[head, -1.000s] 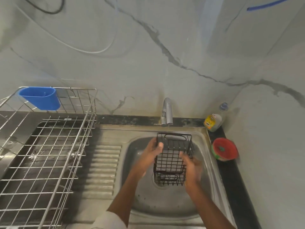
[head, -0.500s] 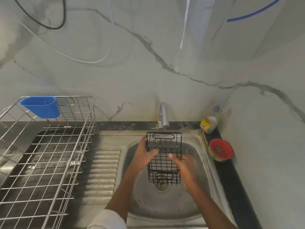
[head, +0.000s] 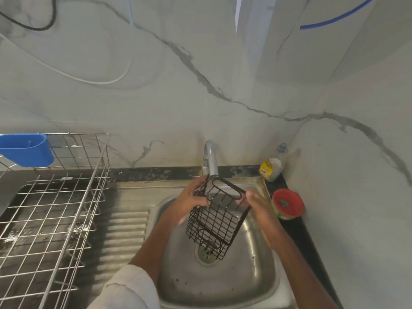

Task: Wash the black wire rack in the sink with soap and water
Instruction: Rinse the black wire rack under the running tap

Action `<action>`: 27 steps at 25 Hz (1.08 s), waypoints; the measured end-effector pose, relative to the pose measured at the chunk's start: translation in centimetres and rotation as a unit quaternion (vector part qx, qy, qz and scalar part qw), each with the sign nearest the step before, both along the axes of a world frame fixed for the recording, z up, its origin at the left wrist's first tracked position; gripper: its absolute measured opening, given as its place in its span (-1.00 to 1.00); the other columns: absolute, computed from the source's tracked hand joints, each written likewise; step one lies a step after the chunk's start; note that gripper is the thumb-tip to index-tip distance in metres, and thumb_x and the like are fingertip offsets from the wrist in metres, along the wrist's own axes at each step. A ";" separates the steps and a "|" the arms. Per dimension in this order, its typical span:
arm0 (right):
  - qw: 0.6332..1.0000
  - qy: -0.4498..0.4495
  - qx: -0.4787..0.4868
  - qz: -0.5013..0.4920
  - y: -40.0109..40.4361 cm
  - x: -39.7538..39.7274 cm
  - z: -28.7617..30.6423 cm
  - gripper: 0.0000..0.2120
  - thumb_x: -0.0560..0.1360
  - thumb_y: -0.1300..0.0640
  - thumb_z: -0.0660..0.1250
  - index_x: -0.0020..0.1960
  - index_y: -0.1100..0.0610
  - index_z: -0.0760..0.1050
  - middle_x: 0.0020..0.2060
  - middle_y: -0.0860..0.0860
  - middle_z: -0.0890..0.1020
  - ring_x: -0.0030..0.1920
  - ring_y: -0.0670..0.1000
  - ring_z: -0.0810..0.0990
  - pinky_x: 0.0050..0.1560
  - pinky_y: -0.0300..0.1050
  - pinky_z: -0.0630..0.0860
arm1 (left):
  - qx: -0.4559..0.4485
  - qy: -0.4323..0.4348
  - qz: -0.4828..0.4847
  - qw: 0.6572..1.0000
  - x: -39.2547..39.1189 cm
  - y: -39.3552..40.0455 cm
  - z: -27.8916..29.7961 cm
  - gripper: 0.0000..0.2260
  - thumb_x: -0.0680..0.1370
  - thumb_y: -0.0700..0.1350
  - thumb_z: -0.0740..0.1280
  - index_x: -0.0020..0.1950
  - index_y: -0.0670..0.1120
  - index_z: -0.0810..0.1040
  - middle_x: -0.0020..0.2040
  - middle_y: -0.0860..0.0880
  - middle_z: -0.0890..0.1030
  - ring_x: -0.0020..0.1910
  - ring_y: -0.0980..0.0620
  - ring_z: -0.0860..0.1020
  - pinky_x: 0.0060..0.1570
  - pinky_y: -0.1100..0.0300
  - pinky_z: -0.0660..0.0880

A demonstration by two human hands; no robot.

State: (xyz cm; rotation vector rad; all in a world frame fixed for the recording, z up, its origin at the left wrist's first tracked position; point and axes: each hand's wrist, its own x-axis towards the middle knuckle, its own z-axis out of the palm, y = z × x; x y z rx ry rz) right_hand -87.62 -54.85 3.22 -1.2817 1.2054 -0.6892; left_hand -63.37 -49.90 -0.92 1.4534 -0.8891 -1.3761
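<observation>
- A blue plastic cup (head: 26,150) hangs on the back rail of a silver wire dish drainer (head: 51,215) at the far left of the counter (head: 156,173).
- The left hand (head: 189,202) has its grip curled round the left edge of the black wire rack (head: 217,219).
- The rack is held tilted above the steel sink (head: 256,275), its top just under the chrome tap (head: 210,159).
- The right hand (head: 260,210) pinches the rack's upper right corner.
- A clear soap bottle (head: 272,167) and a red-lidded tub (head: 287,204) stand right of the sink.
</observation>
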 end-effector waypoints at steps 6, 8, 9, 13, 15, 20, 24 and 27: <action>0.998 -0.015 0.026 -0.059 0.2 2.0 -1.8 -0.75 0.70 0.11 0.25 -0.10 0.16 0.58 -0.36 0.01 0.53 -0.20 0.04 0.59 0.01 0.05 0.52 | 0.038 0.039 -0.074 0.996 1.4 0.3 0.7 -0.45 0.57 -0.35 0.40 0.47 0.11 0.51 0.31 -0.03 0.70 0.30 -0.05 0.66 0.36 0.00 0.51; 0.994 -0.030 0.038 -0.097 1.0 2.8 -2.4 -0.75 0.70 0.15 0.26 -0.12 0.16 0.58 -0.40 -0.01 0.54 -0.23 0.05 0.58 -0.08 0.00 0.52 | 0.033 0.031 -0.017 0.999 1.0 2.1 0.2 -0.52 0.59 -0.13 0.43 0.51 0.07 0.52 0.39 -0.02 0.66 0.39 -0.07 0.61 0.51 -0.14 0.41; 0.992 -0.030 0.044 -0.114 1.3 3.1 -2.5 -0.76 0.70 0.16 0.25 -0.11 0.16 0.57 -0.41 -0.01 0.56 -0.26 0.04 0.57 -0.16 -0.07 0.52 | 0.031 0.033 0.024 0.999 0.4 3.2 -0.2 -0.46 0.55 0.02 0.45 0.54 0.07 0.49 0.45 0.02 0.61 0.44 -0.07 0.56 0.54 -0.15 0.37; 0.995 0.013 0.031 -0.098 2.7 4.2 -2.2 -0.81 0.70 0.15 0.23 -0.02 0.15 0.56 -0.28 0.06 0.63 -0.28 0.01 0.64 -0.35 -0.18 0.57 | 0.035 0.014 0.071 0.997 -1.7 7.1 -1.8 -0.20 0.31 0.21 0.48 0.55 0.14 0.41 0.57 0.09 0.44 0.47 0.04 0.49 0.48 -0.05 0.42; 0.997 0.034 0.027 -0.058 3.8 5.2 -2.2 -0.82 0.69 0.10 0.25 -0.04 0.09 0.56 -0.23 0.08 0.68 -0.16 0.13 0.70 -0.13 0.09 0.68 | 0.035 -0.003 0.020 0.999 -2.5 8.3 -1.9 -0.29 0.36 -0.02 0.53 0.50 0.20 0.42 0.51 0.18 0.50 0.40 0.13 0.54 0.37 0.05 0.48; 0.998 -0.011 0.056 0.007 6.3 6.4 -2.0 -0.88 0.69 0.12 0.27 0.03 0.10 0.56 -0.13 0.11 0.73 -0.09 0.13 0.74 -0.02 0.15 0.70 | 0.002 -0.044 0.067 0.997 -3.8 10.1 -1.6 -0.16 0.50 -0.40 0.54 0.61 0.09 0.21 0.48 0.16 0.44 0.42 0.12 0.49 0.06 0.41 0.56; 0.998 -0.038 0.055 -0.002 7.0 4.5 -1.0 -0.87 0.70 0.14 0.25 0.06 0.15 0.54 -0.15 0.10 0.73 -0.17 0.03 0.74 -0.29 -0.18 0.61 | -0.025 -0.134 0.083 0.987 -5.0 10.3 -1.0 -0.18 0.53 -0.37 0.53 0.63 0.06 0.20 0.43 0.14 0.49 0.29 0.28 0.57 0.16 0.31 0.58; 0.995 -0.056 0.066 -0.039 6.7 3.0 -0.8 -0.87 0.71 0.15 0.25 0.03 0.15 0.53 -0.21 0.06 0.71 -0.18 0.01 0.74 -0.33 -0.23 0.57 | -0.040 -0.186 0.076 0.979 -5.8 8.9 -0.7 -0.28 0.55 -0.21 0.55 0.61 0.12 0.30 0.40 0.23 0.55 0.38 0.27 0.53 0.46 0.00 0.49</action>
